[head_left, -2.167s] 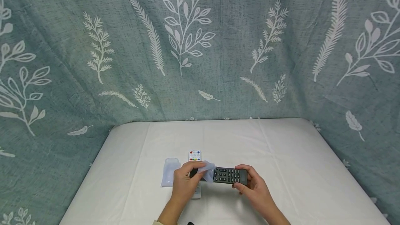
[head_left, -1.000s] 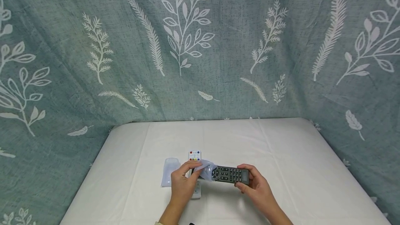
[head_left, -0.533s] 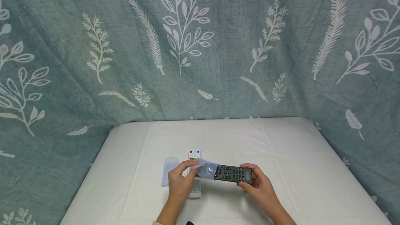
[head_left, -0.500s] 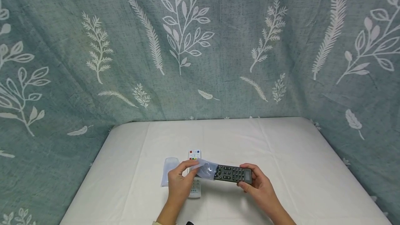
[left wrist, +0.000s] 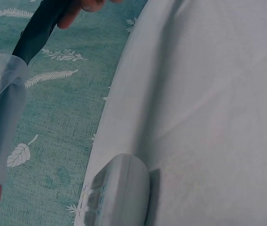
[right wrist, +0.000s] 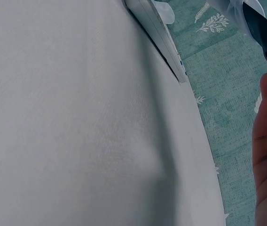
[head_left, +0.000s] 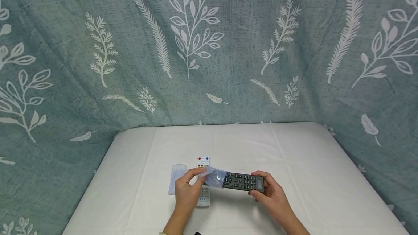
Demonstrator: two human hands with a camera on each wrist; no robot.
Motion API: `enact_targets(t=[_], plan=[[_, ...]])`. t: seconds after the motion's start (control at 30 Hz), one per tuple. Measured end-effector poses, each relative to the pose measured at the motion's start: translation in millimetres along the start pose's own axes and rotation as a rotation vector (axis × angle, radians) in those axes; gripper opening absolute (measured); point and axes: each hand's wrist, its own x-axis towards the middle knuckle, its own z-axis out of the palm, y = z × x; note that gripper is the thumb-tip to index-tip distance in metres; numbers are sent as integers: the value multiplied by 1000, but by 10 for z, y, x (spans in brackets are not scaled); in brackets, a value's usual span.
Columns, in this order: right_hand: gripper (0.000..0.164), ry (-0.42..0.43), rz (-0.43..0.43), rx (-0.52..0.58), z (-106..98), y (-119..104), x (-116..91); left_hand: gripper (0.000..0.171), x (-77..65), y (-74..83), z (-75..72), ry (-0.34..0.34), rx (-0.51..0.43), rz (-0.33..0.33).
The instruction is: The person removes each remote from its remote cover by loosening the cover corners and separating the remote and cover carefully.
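Note:
A black remote control (head_left: 243,182) is held level above the table, its buttons facing up. Its left part sits inside a translucent bluish plastic sleeve (head_left: 216,177), also seen in the left wrist view as a loose sleeve (left wrist: 4,122). My left hand (head_left: 188,190) pinches the sleeve's left end between thumb and fingers. At the opposite end, my right hand (head_left: 271,196) grips the bare end of the remote, thumb in front and fingers behind. The right wrist view shows only part of the dark remote (right wrist: 265,40) and some fingers.
Beneath the left hand and sleeve, a white remote control (head_left: 204,198) with coloured buttons lies on the white-covered table (head_left: 320,191). Left of it lies another translucent sleeve (head_left: 176,177), partly behind the left hand. A green leaf-patterned curtain (head_left: 241,64) hangs around the table.
Both hands have drawn slightly apart, left hand leftward and right hand rightward with the black remote. The bunched sleeve has spread out longer. In the last half second hardly anything moves.

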Motion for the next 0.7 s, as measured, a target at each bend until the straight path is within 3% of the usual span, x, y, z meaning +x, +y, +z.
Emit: enact_targets(t=[0.33,0.7], plan=[[54,2,1,10,-29,26,1,24,12,29,-2,25,32,-90],[53,-13,13,6,-75,29,-1,19,12,77,16,22,-66,-185]])
